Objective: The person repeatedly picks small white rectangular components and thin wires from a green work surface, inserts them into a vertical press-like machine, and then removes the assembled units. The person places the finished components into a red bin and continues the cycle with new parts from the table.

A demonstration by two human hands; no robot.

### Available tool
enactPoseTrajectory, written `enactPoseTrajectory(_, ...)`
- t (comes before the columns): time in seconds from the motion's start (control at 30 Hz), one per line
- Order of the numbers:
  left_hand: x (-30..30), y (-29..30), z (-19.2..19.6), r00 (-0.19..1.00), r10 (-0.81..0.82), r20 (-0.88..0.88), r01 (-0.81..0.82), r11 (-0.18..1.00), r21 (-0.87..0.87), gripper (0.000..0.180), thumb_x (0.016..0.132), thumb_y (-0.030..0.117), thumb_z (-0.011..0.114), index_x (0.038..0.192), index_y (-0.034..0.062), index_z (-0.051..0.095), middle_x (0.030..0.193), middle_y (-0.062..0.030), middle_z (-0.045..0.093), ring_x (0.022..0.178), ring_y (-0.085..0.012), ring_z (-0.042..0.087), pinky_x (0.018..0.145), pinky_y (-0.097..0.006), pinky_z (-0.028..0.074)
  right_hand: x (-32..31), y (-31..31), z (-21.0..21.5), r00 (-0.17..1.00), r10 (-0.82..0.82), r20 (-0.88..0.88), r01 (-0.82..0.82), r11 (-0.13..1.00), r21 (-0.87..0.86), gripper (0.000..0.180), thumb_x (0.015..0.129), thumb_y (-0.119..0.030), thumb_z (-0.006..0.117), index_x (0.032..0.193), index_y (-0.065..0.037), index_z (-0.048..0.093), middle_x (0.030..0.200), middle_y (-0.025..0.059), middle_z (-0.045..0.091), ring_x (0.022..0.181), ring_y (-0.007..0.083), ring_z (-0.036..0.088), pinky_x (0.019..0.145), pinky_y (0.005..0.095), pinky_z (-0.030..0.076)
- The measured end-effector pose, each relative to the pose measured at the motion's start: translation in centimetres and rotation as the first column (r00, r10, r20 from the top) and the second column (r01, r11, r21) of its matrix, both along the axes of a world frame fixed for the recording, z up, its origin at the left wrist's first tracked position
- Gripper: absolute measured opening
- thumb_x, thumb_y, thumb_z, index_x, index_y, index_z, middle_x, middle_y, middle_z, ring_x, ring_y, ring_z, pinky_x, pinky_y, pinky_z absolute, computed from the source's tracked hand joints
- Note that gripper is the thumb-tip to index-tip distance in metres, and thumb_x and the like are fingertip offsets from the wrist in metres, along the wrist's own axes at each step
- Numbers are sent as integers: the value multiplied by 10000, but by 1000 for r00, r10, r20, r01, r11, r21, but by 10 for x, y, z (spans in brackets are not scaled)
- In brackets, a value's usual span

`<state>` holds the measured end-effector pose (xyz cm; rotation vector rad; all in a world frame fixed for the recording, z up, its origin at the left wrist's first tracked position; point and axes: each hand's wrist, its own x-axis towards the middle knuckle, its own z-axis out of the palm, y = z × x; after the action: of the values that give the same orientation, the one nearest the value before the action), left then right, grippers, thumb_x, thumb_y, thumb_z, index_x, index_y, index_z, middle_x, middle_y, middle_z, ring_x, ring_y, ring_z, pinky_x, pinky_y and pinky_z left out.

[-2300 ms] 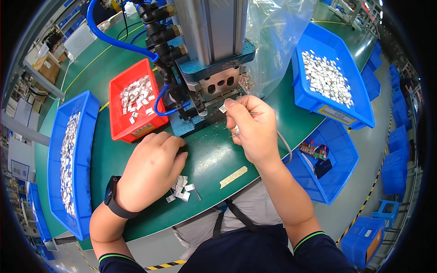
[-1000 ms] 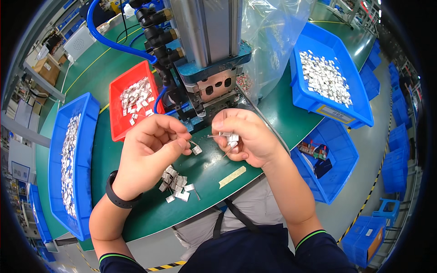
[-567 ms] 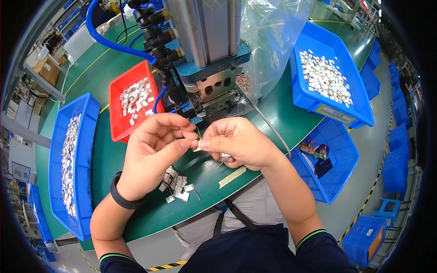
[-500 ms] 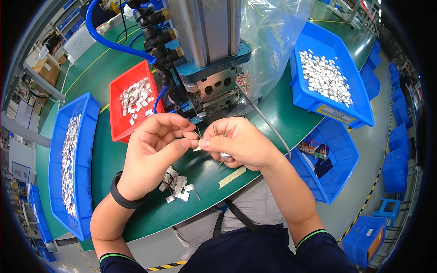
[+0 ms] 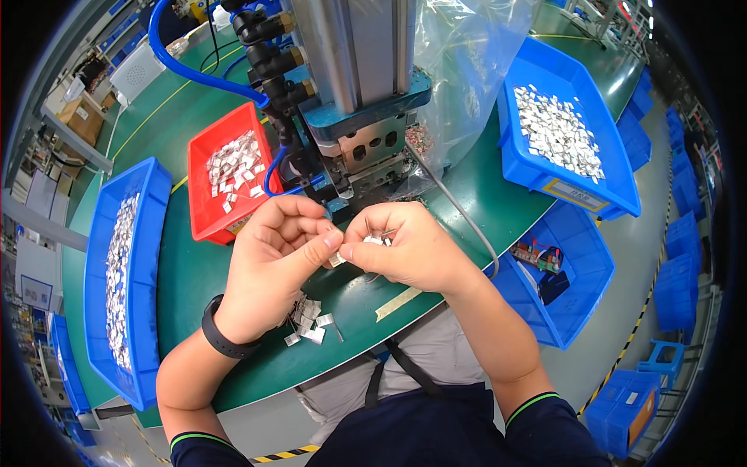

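Observation:
My left hand (image 5: 276, 253) is closed, its thumb and forefinger pinching a small white block-shaped component (image 5: 336, 260). Close beside it, my right hand (image 5: 420, 247) curls round a few more white components (image 5: 377, 240) with thin wire leads; its thumb and fingertip are at the pinched piece. Whether the right fingertips grip that piece too, I cannot tell. Below the hands, a loose pile of white components with wire leads (image 5: 308, 317) lies on the green table (image 5: 358, 327). Just beyond the fingers stands a metal press-like machine (image 5: 366, 149).
A red bin (image 5: 204, 198) and a long blue bin (image 5: 97, 272) of white pieces stand to the left. Another filled blue bin (image 5: 537, 175) is at the right, above a lower blue bin (image 5: 576, 311). A grey cable (image 5: 459, 206) and blue hoses (image 5: 202, 78) run by the machine.
My left thumb and fingers have closed in on a white component, now visible at their tips. My right hand has turned slightly, showing more of the white components in it.

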<state>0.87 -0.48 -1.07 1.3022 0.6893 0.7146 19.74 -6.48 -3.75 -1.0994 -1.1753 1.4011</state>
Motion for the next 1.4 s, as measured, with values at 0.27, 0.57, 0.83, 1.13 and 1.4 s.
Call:
enactPoseTrajectory(0.27, 4, -2, -2, 988, 103, 116, -98, 994, -49, 275, 879, -6, 673, 1093, 15, 501, 980, -86, 651, 878, -144, 643, 776, -268, 528, 0, -1, 4, 993, 45, -111, -52, 997, -60, 146, 891, -173, 695, 868, -34, 657, 646, -5, 568, 494, 13, 426, 418, 181, 295)
enactPoseTrajectory(0.57, 0, 2, -4, 986, 108, 123, -98, 992, -84, 309, 861, -21, 657, 1103, 46, 476, 952, -94, 649, 836, -177, 653, 733, -293, 543, 13, -2, 3, 893, -110, -436, 63, 991, -120, 136, 880, -126, 672, 820, -16, 619, 624, 19, 551, 426, 21, 382, 357, 193, 230)
enactPoseTrajectory(0.83, 1, 2, 2, 993, 102, 63, -98, 993, -60, 335, 830, -32, 672, 1087, 41, 470, 858, -82, 637, 749, -168, 647, 651, -260, 523, 17, 7, 4, 893, -233, -385, 182, 970, -164, 179, 872, -148, 686, 785, -17, 601, 614, 17, 543, 415, 18, 362, 352, 196, 226)
enactPoseTrajectory(1.13, 1, 0, 0, 997, 76, 30, -76, 997, -20, 301, 833, -19, 691, 1047, 39, 488, 829, -61, 625, 725, -139, 623, 661, -256, 515, 14, 12, 9, 873, -327, -360, 253, 938, -238, 152, 838, -122, 687, 789, -5, 603, 598, 17, 532, 411, 34, 355, 348, 194, 239)
enactPoseTrajectory(1.4, 2, 1, -1, 997, 71, -40, -73, 996, -51, 195, 860, 37, 707, 993, 5, 567, 813, -16, 613, 719, -84, 594, 671, -220, 494, 15, 14, 8, 872, -333, -358, 256, 935, -247, 165, 838, -133, 681, 782, -6, 592, 601, 11, 520, 419, 32, 355, 351, 192, 242)
